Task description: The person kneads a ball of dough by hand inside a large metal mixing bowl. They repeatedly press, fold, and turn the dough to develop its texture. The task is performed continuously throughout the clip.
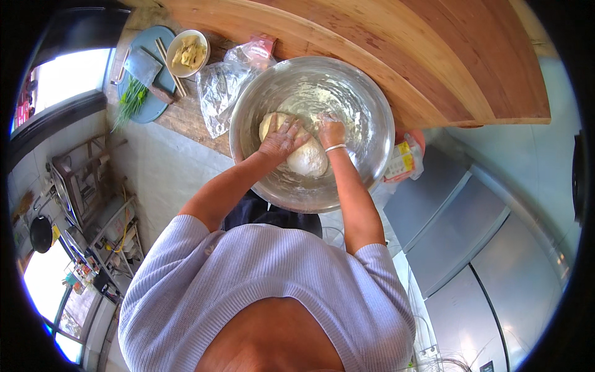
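Note:
A large steel bowl [365,111] dusted with flour stands on a wooden counter. In it lies a pale lump of dough [307,159]. My left hand [282,137] presses flat on top of the dough, fingers spread and floured. My right hand [331,131] is curled into a fist and rests against the dough's far right side. A thin white bangle sits on my right wrist.
A wide wooden board [396,49] lies behind the bowl. At the left are a clear plastic bag [218,93], a blue cutting board [152,49] with a cleaver [144,67] and green stalks, chopsticks and a small bowl of food [188,52]. A yellow packet [401,160] sits at the right.

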A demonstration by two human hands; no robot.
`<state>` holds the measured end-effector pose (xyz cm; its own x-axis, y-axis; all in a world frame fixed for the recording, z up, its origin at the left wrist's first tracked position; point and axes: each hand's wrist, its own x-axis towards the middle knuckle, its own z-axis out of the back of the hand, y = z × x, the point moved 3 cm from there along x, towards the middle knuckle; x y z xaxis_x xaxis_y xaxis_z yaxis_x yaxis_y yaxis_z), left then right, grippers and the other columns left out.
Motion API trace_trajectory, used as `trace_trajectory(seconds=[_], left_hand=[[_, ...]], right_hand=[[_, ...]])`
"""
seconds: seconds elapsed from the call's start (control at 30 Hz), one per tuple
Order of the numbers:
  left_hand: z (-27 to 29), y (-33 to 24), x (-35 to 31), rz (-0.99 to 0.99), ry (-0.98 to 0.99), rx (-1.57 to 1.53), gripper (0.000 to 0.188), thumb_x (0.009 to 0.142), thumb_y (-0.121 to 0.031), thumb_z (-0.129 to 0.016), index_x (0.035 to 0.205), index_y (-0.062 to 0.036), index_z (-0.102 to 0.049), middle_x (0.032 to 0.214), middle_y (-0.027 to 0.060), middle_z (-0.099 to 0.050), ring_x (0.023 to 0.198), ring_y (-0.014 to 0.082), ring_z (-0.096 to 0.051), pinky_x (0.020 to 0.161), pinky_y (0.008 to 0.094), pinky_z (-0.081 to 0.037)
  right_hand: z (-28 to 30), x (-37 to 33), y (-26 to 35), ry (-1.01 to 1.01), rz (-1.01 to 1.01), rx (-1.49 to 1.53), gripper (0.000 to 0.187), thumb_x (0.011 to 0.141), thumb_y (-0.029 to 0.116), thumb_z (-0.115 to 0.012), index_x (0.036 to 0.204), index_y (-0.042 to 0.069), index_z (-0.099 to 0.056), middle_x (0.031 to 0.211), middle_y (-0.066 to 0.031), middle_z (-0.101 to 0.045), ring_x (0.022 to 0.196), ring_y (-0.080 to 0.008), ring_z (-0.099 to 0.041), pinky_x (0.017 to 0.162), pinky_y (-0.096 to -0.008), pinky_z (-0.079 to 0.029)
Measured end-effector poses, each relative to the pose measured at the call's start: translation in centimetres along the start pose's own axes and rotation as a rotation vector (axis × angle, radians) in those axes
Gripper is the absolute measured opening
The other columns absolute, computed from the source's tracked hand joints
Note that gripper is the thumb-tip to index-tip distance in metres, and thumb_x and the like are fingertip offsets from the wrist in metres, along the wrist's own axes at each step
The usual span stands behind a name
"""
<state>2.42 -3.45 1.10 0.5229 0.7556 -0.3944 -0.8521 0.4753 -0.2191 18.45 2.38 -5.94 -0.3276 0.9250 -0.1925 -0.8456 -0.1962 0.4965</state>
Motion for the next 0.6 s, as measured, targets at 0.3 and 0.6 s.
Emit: trace_trajectory(seconds=[0.3, 0.6], left_hand=[[1.6, 4.4, 6.2, 0.036, 0.112, -0.287, 0.098, 0.041, -0.036, -0.084, 0.129, -0.0204, -0.046, 0.133, 0.0104, -0.04, 0.127, 0.0322, -0.033, 0.103, 0.0507, -0.027], [5.6, 3.9, 11.2, 0.075, 0.047, -0.404, 0.069, 0.065, -0.039, -0.075, 0.125, -0.0153, -0.049, 0.125, 0.0127, -0.051, 0.115, 0.0313, -0.048, 0.093, 0.0427, -0.041]], right_hand=[[5.1, -0.5, -0.9, -0.181, -0.728, 1.179, 0.011, 0.076, 0.0, -0.062, 0.085, -0.006, -0.06, 0.066, -0.0082, -0.061, 0.048, -0.0118, -0.056, 0.04, -0.0245, -0.047], [9.5, -7.3, 4.2, -0.178, -0.638, 1.27, 0.014, 0.076, 0.002, -0.067, 0.084, -0.005, -0.059, 0.063, -0.0059, -0.059, 0.048, -0.0098, -0.054, 0.041, -0.0218, -0.043]])
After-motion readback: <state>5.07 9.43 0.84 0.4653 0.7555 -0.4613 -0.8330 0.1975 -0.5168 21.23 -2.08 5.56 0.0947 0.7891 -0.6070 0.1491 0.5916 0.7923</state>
